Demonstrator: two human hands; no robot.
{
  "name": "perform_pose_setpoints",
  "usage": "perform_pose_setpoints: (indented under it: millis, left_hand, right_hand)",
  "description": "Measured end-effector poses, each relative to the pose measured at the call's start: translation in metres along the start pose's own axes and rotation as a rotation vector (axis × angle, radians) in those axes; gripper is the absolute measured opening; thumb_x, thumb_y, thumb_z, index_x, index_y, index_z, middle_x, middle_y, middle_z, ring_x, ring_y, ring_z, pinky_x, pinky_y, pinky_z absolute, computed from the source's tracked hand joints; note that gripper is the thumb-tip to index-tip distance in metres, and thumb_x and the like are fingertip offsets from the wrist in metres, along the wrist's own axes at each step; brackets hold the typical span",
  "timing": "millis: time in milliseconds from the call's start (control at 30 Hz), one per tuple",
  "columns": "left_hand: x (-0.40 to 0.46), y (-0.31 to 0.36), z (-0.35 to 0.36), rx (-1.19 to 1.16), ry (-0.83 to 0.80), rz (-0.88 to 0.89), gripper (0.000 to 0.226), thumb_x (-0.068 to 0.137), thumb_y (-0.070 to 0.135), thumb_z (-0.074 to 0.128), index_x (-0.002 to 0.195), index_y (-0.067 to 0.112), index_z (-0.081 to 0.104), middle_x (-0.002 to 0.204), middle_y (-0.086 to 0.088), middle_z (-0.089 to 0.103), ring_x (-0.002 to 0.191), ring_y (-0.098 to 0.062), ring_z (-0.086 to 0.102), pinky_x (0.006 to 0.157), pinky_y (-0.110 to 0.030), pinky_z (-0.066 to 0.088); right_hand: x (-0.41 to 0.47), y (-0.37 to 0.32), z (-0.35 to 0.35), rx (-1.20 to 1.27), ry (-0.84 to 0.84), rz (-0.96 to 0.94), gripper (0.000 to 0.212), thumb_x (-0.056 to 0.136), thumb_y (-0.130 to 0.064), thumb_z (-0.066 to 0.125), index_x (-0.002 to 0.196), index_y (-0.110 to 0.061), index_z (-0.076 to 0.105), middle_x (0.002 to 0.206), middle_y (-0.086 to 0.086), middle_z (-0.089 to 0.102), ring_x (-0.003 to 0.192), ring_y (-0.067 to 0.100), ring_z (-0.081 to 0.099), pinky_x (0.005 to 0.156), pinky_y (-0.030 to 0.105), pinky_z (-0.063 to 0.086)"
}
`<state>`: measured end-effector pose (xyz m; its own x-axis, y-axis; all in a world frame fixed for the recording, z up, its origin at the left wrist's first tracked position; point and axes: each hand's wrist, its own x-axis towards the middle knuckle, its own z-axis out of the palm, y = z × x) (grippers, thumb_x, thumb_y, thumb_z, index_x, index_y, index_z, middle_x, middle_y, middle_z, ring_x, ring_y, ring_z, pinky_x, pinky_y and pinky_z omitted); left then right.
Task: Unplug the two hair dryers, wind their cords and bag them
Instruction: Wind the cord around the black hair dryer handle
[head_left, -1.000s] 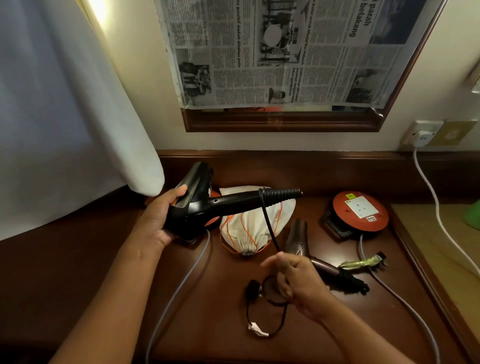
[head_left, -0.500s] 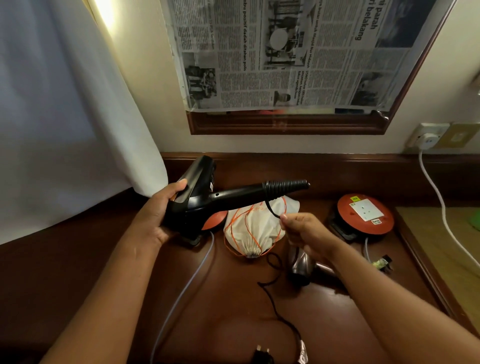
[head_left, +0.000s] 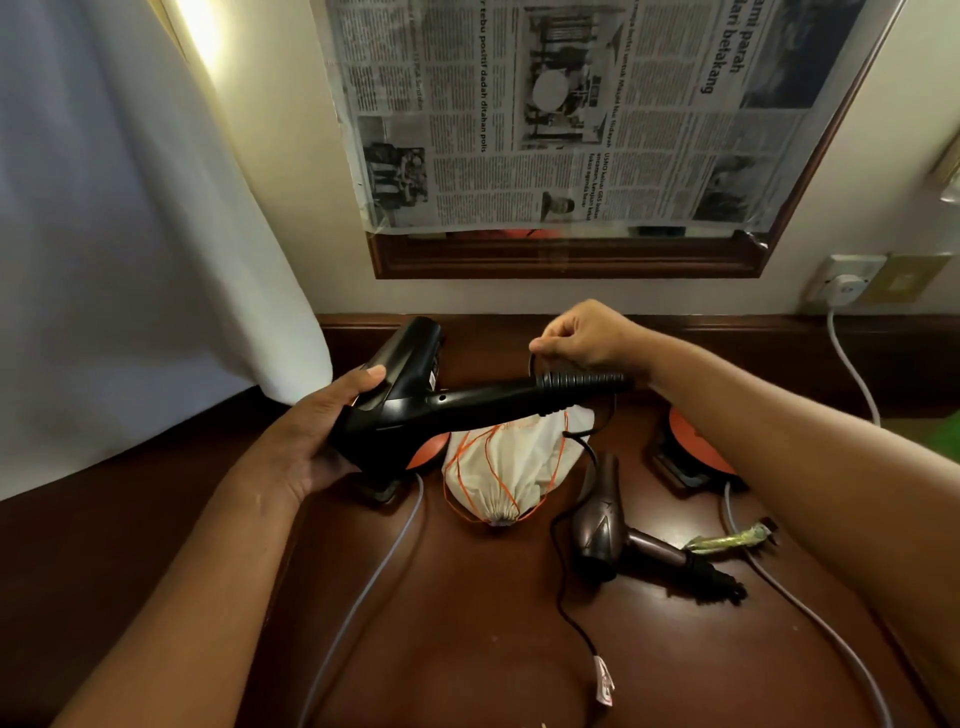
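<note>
While left hand (head_left: 317, 441) clamps black dryer (head_left: 415, 415) body above surface (head_left: 467, 649), right hand (head_left: 582, 338) pinches cord (head_left: 563, 566) over handle end, brown dryer (head_left: 602, 525) lying beside white bag (head_left: 506, 467), bare room toward near edge.

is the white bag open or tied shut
Shut. The white bag lies on the desk with its mouth gathered tight at the near end, orange drawstring looped over it.

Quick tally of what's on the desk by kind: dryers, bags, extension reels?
Hair dryers: 2, the black dryer gripped by the left hand, the bronze dryer lying on the desk.
Drawstring bags: 1, the white bag.
Orange extension reels: 2, left reel, right reel.
Total: 5.
</note>
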<state>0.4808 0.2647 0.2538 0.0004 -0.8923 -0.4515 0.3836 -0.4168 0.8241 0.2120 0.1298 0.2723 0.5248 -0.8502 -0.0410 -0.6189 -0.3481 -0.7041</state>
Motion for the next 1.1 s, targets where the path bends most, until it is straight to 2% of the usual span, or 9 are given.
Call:
perform_pose_setpoints:
  millis: [67,167,267,433,600,733,867,1000,1100]
  left_hand:
    - [0.001,0.004,0.002,0.029,-0.021,0.005,0.045,0.074,0.033,0.066,0.116,0.017,0.062,0.096,-0.012,0.07,0.083,-0.026,0.069,0.082,-0.048,0.052]
    - [0.003,0.01,0.005,0.061,-0.036,0.03,0.045,0.075,0.036,0.066,0.116,0.019,0.062,0.097,-0.011,0.071,0.082,-0.026,0.07,0.079,-0.052,0.053]
    - [0.005,0.017,0.012,0.079,-0.042,0.075,0.047,0.075,0.031,0.066,0.121,0.023,0.058,0.103,-0.013,0.068,0.078,-0.024,0.072,0.069,-0.046,0.06]
    - [0.009,0.026,0.025,0.132,-0.017,0.149,0.059,0.075,0.026,0.068,0.131,0.024,0.051,0.111,-0.015,0.062,0.082,-0.025,0.071,0.057,-0.036,0.057]
    - [0.016,0.024,0.034,0.196,0.055,0.201,0.053,0.082,0.025,0.068,0.131,0.027,0.049,0.117,-0.018,0.06,0.098,-0.033,0.065,0.064,-0.038,0.058]
    - [0.022,0.015,0.035,0.196,0.146,0.245,0.046,0.085,0.025,0.065,0.129,0.026,0.052,0.112,-0.015,0.062,0.095,-0.032,0.065,0.072,-0.041,0.058]
    - [0.025,0.0,0.032,0.163,0.212,0.256,0.042,0.083,0.025,0.066,0.124,0.029,0.058,0.112,-0.014,0.064,0.099,-0.034,0.064,0.089,-0.052,0.053]
    - [0.021,-0.014,0.03,0.09,0.245,0.264,0.043,0.082,0.022,0.067,0.125,0.027,0.06,0.111,-0.014,0.066,0.092,-0.03,0.066,0.071,-0.038,0.057]
    - [0.017,-0.023,0.029,0.06,0.249,0.287,0.047,0.081,0.021,0.068,0.127,0.025,0.059,0.11,-0.015,0.067,0.088,-0.029,0.068,0.058,-0.031,0.055]
  right_hand:
    - [0.001,-0.007,-0.009,0.008,0.006,-0.023,0.027,0.09,-0.024,0.064,0.067,-0.011,0.071,0.053,-0.011,0.061,0.048,-0.003,0.05,0.053,0.011,0.041]
    - [0.005,-0.021,-0.023,-0.078,0.032,-0.064,0.032,0.09,-0.023,0.064,0.07,0.001,0.069,0.052,-0.003,0.052,0.042,0.0,0.04,0.045,0.01,0.035]
    - [0.005,-0.038,-0.039,-0.172,0.043,-0.1,0.027,0.089,-0.025,0.065,0.074,-0.004,0.072,0.061,0.002,0.061,0.048,-0.001,0.048,0.051,0.012,0.039]
    - [-0.003,-0.059,-0.056,-0.324,0.069,-0.15,0.023,0.091,-0.024,0.063,0.077,-0.007,0.072,0.06,-0.008,0.058,0.048,-0.01,0.052,0.046,0.003,0.035]
    - [-0.016,-0.056,-0.05,-0.474,0.058,-0.193,0.025,0.091,-0.028,0.062,0.082,-0.008,0.074,0.077,0.002,0.069,0.07,0.009,0.061,0.06,0.017,0.043]
    - [-0.034,-0.052,-0.039,-0.559,0.042,-0.215,0.025,0.093,-0.03,0.058,0.081,-0.012,0.071,0.068,-0.006,0.059,0.067,0.012,0.056,0.057,0.019,0.037]
    - [-0.055,-0.042,-0.017,-0.569,0.043,-0.174,0.026,0.095,-0.034,0.052,0.073,-0.024,0.06,0.067,-0.007,0.057,0.067,0.015,0.057,0.061,0.029,0.043]
    - [-0.078,-0.027,0.012,-0.436,0.177,-0.1,0.031,0.096,-0.032,0.047,0.068,-0.021,0.054,0.061,-0.007,0.051,0.061,0.017,0.052,0.055,0.029,0.037]
    - [-0.094,-0.019,0.036,-0.24,0.275,-0.055,0.03,0.096,-0.023,0.046,0.071,-0.011,0.059,0.061,0.002,0.055,0.057,0.02,0.052,0.054,0.038,0.042]
